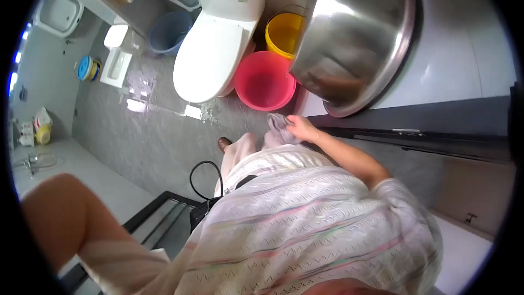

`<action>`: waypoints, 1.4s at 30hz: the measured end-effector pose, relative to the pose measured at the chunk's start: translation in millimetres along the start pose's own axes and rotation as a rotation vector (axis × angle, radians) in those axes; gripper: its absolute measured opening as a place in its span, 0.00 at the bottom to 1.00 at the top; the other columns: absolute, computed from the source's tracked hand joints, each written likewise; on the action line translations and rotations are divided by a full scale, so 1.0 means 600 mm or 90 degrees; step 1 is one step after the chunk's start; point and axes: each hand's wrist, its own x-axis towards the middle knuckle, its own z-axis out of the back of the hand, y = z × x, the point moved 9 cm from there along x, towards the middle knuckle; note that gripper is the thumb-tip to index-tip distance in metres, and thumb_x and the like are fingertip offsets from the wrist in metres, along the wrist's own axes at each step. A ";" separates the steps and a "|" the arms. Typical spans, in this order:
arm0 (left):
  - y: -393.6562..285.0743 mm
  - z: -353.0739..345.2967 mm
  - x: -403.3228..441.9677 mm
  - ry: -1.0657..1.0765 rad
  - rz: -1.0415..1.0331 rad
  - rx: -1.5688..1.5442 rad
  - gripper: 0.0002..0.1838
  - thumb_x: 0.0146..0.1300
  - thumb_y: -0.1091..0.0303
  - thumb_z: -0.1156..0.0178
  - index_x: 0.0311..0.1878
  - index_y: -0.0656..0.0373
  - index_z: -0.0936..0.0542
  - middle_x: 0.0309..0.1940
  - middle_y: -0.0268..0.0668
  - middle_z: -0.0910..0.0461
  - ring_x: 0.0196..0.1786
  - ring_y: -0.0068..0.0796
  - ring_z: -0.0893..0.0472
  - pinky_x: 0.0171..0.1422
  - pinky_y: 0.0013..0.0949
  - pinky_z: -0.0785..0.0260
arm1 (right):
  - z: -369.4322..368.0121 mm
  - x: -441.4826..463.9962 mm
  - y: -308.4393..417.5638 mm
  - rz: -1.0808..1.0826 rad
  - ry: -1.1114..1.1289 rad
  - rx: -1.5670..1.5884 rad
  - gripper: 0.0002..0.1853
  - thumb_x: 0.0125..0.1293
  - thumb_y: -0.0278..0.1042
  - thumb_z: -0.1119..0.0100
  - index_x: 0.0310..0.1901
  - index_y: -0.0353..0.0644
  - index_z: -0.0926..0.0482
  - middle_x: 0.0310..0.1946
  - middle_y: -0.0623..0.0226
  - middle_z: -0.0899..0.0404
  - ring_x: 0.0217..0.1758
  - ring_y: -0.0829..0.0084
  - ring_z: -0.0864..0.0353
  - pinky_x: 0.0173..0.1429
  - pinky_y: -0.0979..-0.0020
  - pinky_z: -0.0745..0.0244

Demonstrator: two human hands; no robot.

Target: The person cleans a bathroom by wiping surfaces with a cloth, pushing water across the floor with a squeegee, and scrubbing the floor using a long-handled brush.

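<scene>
My right hand is closed on a bunched grey cloth, which hangs beside my light trousers. Just above the hand stands a red bucket, with a yellow bucket behind it. To the upper right, a large shiny metal basin stands tilted near the wall. My left arm is bent at the lower left, and its hand is cut off by the edge of the view.
A white toilet with its lid down stands beside the red bucket. Left of it are a blue bucket and a small blue-lidded tub. The grey tiled floor looks wet. A black metal frame is at lower left.
</scene>
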 end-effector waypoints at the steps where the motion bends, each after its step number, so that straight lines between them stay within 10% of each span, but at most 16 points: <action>1: 0.007 0.007 -0.032 0.013 0.012 0.022 0.16 0.65 0.66 0.57 0.48 0.66 0.26 0.50 0.46 0.29 0.47 0.30 0.25 0.47 0.29 0.31 | -0.003 0.018 0.027 0.000 0.019 -0.032 0.13 0.53 0.32 0.50 0.40 0.37 0.25 0.25 0.56 0.24 0.29 0.67 0.24 0.36 0.66 0.32; 8: 0.051 0.040 -0.169 0.049 0.037 0.096 0.16 0.64 0.66 0.56 0.48 0.66 0.26 0.51 0.47 0.30 0.49 0.32 0.26 0.48 0.31 0.32 | -0.098 0.124 0.140 0.034 0.047 -0.002 0.16 0.51 0.29 0.49 0.43 0.38 0.24 0.28 0.56 0.22 0.32 0.71 0.23 0.38 0.69 0.30; 12: 0.074 0.058 -0.230 0.050 0.035 0.115 0.16 0.63 0.66 0.55 0.48 0.66 0.26 0.52 0.47 0.30 0.50 0.33 0.27 0.50 0.32 0.33 | -0.156 0.167 0.209 0.067 0.067 -0.014 0.12 0.50 0.32 0.49 0.35 0.37 0.25 0.28 0.49 0.24 0.35 0.55 0.22 0.40 0.61 0.30; 30: 0.119 0.142 -0.345 0.038 0.049 0.213 0.16 0.61 0.66 0.53 0.48 0.66 0.26 0.55 0.48 0.32 0.55 0.38 0.30 0.55 0.36 0.36 | -0.164 0.466 0.276 0.008 0.059 -0.041 0.17 0.52 0.21 0.50 0.46 0.35 0.26 0.40 0.63 0.23 0.42 0.72 0.24 0.48 0.71 0.28; 35: 0.106 0.166 -0.326 0.060 0.057 0.277 0.17 0.60 0.66 0.52 0.48 0.67 0.26 0.56 0.49 0.33 0.56 0.39 0.31 0.56 0.37 0.37 | -0.075 0.606 0.320 0.014 -0.088 -0.142 0.16 0.52 0.32 0.47 0.45 0.40 0.24 0.37 0.56 0.21 0.40 0.64 0.21 0.47 0.67 0.28; 42: 0.085 0.220 -0.318 0.043 0.119 0.397 0.17 0.59 0.66 0.51 0.48 0.67 0.26 0.57 0.49 0.33 0.58 0.41 0.32 0.58 0.39 0.38 | -0.098 0.750 0.307 0.048 0.094 -0.367 0.29 0.50 0.45 0.43 0.54 0.42 0.30 0.48 0.52 0.25 0.53 0.58 0.27 0.55 0.65 0.32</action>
